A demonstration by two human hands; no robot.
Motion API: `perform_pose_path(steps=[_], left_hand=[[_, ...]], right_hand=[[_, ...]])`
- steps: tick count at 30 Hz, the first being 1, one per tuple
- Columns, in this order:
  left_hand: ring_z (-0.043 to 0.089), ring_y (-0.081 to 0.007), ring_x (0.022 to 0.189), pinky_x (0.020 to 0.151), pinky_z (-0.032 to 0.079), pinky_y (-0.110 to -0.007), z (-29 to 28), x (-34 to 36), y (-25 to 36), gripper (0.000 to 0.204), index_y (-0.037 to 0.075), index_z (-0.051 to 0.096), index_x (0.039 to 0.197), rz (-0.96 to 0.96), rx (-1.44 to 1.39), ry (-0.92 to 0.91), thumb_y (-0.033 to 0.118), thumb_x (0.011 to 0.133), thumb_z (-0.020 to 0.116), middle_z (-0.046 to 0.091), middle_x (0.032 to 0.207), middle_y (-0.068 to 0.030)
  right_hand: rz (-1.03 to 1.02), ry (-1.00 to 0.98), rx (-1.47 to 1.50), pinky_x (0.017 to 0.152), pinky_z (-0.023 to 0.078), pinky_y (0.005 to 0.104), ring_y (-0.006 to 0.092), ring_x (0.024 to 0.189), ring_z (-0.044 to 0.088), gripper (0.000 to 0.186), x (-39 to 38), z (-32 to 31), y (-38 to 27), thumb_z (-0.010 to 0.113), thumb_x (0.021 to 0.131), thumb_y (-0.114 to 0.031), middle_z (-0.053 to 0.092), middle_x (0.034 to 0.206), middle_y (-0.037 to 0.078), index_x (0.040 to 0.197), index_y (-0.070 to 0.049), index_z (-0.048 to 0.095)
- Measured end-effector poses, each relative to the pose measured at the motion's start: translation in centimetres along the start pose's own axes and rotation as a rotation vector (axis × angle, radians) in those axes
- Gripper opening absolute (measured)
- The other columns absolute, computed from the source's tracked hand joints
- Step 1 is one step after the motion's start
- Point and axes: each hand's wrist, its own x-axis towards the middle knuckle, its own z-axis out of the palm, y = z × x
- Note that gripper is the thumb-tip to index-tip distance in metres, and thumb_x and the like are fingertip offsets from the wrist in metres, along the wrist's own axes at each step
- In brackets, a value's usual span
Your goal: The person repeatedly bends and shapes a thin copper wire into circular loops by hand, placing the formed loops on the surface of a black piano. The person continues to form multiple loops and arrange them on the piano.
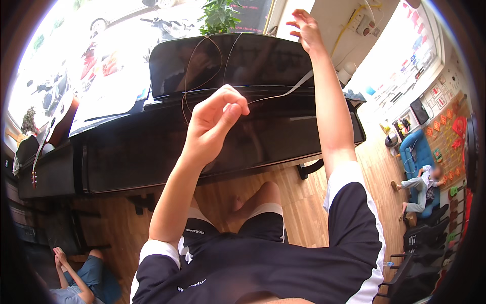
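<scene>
Left hand [215,124] raised at chest height before a black piano [136,157], its thumb and curled fingers closed in a pinch on a thin strand [273,96]. From the fingertips the strand runs across the instrument's front to the right forearm [331,106], where it passes out of sight. The right hand [305,33] is lifted higher and farther forward, fingers bent and parted; whether it grips anything cannot be told. Fine wire-like loops [221,50] arc over the piano's upright panel [273,61] and drop behind the left hand. Beyond the panel stands a leafy green plant [220,17], and a white rounded object [347,72] sits just beside the right forearm. An acoustic guitar [62,116] rests at the piano's left end, its neck angled down. Below spreads a wooden floor [298,202]. At lower left, a seated person [76,281] holds both hands together; at far right, another person [417,185] sits on a blue sofa [415,147].
</scene>
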Motion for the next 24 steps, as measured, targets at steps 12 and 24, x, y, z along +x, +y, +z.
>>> perform_pose_path(steps=[12, 24], left_hand=[[0.047, -0.0066, 0.078, 0.068, 0.037, -0.022, 3.4, 1.5, -5.1, 0.015, 0.001, 0.064, 0.092, -0.097, 0.146, 0.003, 0.013, 0.099, 0.058, 0.056, 0.088, -0.0006], [0.051, -0.0057, 0.081, 0.075, 0.042, -0.021, 3.0, 0.7, -6.8, 0.013, 0.000, 0.067, 0.098, -0.211, 0.089, 0.195, 0.013, 0.097, 0.062, 0.062, 0.090, 0.0003]], right_hand=[[0.243, -0.051, -0.170, 0.067, 0.055, 0.0285, 0.0203, 0.088, 0.072, 0.016, 4.8, 1.1, 6.8, 0.046, 0.100, -0.011, 0.065, 0.094, 0.003, 0.101, -0.010, 0.062], [0.276, -0.358, -0.920, 0.081, 0.053, 0.0282, 0.0139, 0.082, 0.066, 0.022, 7.4, 1.8, 9.7, 0.062, 0.082, -0.007, 0.073, 0.088, 0.007, 0.098, -0.007, 0.076]])
